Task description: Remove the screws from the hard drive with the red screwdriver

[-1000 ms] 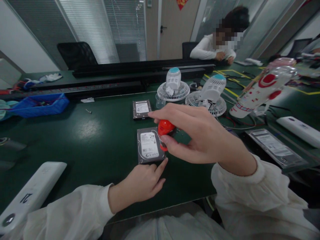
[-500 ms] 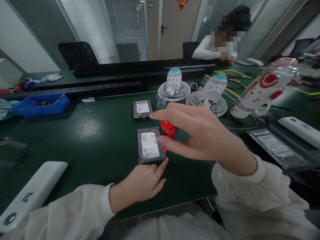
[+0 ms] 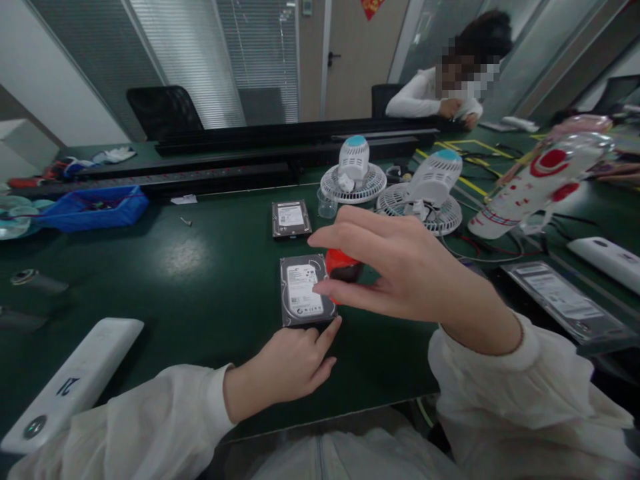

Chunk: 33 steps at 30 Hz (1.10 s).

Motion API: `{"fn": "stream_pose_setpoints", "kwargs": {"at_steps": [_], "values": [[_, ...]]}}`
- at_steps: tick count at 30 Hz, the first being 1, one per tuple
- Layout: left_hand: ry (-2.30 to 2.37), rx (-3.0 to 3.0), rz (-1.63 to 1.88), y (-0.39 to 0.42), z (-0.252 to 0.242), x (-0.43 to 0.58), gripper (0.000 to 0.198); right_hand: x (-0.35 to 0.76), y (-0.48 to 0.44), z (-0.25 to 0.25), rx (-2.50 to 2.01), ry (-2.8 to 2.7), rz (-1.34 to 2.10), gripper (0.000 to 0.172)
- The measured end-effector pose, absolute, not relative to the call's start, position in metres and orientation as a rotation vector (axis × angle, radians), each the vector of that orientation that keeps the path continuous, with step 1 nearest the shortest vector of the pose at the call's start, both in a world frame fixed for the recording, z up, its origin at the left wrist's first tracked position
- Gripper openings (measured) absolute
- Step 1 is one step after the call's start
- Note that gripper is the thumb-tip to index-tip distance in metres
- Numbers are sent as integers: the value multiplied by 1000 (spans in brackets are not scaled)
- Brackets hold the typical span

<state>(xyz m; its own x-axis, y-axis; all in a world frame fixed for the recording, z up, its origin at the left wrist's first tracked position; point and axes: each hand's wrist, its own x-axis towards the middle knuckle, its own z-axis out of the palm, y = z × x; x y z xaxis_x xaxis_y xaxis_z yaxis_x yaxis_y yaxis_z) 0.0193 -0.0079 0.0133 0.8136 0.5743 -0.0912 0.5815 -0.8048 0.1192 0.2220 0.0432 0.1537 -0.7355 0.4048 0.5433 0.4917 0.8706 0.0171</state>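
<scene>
A hard drive (image 3: pixel 302 288) with a white label lies label-up on the green table in front of me. My left hand (image 3: pixel 293 363) rests against its near edge, holding it there; the index finger reaches the near right corner and the other fingers are bent. Above the drive's right side is my right hand (image 3: pixel 395 263), curved round a red and dark screwdriver handle (image 3: pixel 342 257). Its thumb and index finger stand apart, and the remaining fingers are hidden. The tool's tip does not show. A second hard drive (image 3: pixel 291 219) lies farther back.
Two white fans (image 3: pixel 355 181) stand face-down behind my right hand, near a clear cup (image 3: pixel 327 203). A bottle (image 3: pixel 537 183) and another drive (image 3: pixel 560 293) are at right. At left are a blue bin (image 3: pixel 95 212) and a white device (image 3: pixel 75 380). A person (image 3: pixel 420 97) sits opposite.
The view has shifted slightly, so everything lies a little farther right. The red handle looks turned, with more dark surface showing. Both hands keep nearly the same place at the drive.
</scene>
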Motion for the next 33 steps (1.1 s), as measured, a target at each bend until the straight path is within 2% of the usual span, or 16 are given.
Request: {"fn": "stream_pose_setpoints", "kwargs": {"at_steps": [2,5,9,12,15,21,25,29,33], "values": [[916,2860,-60,-8,13,19,62,221,43,154,-664,-2503,-242,41],[921,2856,-47,-8,13,20,60,222,43,154,-639,-2506,-160,34],[926,2851,-48,-8,13,19,60,223,42,153,-590,-2512,-67,38],[926,2850,-50,-8,13,19,62,221,44,152,-613,-2511,-107,33],[928,2850,-76,-8,15,20,62,221,45,153,-626,-2517,-150,39],[938,2844,-92,-8,17,20,59,225,40,156,-565,-2539,-8,44],[927,2841,-78,-8,15,20,61,222,40,155,-638,-2495,-109,31],[916,2838,-81,-8,14,20,62,219,40,153,-701,-2477,-210,36],[923,2824,-87,-8,14,20,59,220,38,152,-691,-2465,-129,33]]}}
